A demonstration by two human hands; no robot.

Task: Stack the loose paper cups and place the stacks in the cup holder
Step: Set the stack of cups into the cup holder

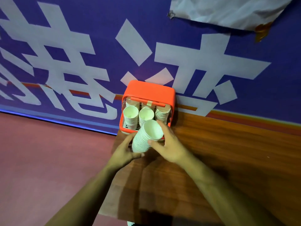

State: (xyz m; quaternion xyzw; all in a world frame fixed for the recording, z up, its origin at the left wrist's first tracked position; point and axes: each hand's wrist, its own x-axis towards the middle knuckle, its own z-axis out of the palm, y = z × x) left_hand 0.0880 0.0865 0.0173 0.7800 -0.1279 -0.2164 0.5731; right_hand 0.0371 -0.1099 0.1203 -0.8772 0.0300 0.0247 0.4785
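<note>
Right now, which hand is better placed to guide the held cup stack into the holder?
Probably the right hand: it grips the cup stack nearest the orange cup holder; the left hand supports its base.

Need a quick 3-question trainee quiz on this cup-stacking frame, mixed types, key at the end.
1. True or false: both hands grip the stack of paper cups.
2. Which way does the held stack's open mouth point? A) toward the orange cup holder B) toward the person C) straight down at the wooden table
3. Fill in: the left hand holds the stack's ____ end; the right hand grips near the rim.

Key: 1 true; 2 A; 3 bottom.
</note>
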